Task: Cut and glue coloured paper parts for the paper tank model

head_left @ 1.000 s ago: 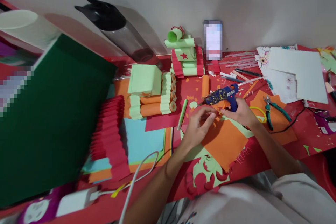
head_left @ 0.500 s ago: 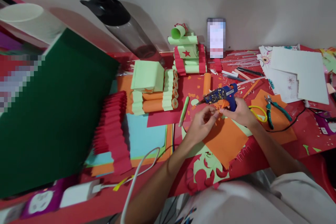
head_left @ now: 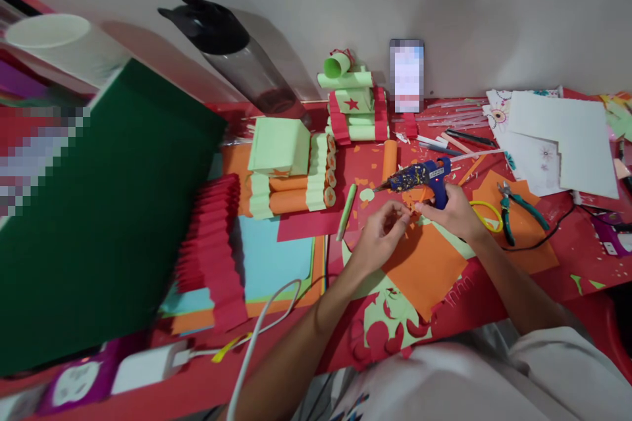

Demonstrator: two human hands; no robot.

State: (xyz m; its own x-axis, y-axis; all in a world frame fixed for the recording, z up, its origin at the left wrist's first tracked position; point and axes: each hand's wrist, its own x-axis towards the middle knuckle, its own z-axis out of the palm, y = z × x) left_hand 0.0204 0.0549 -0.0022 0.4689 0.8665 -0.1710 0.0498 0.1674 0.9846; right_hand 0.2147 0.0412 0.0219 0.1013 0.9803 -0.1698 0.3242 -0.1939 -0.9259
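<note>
My right hand [head_left: 458, 214] grips the handle of a blue hot glue gun [head_left: 419, 175]. The gun's glue-spattered nozzle points left, and a clear glue stick sticks out of its back. Just left of it, my left hand [head_left: 382, 233] is pinched closed at what looks like a small orange paper piece [head_left: 411, 208], partly hidden by the fingertips. Under both hands lies an orange paper sheet [head_left: 429, 270]. An orange paper roll [head_left: 390, 159] stands behind the nozzle, and a light green pen-like stick [head_left: 347, 212] lies to the left.
Left stand a green-and-orange paper tank model [head_left: 289, 174], pleated red paper [head_left: 210, 237] and a large dark green board [head_left: 113, 223]. A green-and-red paper model [head_left: 353, 102], a bottle [head_left: 237, 52] and a phone [head_left: 407, 75] are at the wall. Pliers [head_left: 523, 207] lie right.
The glue gun has shifted slightly to the right and its nozzle has drawn a little away from my left hand. The view has tilted slightly. Both hands keep nearly the same pose.
</note>
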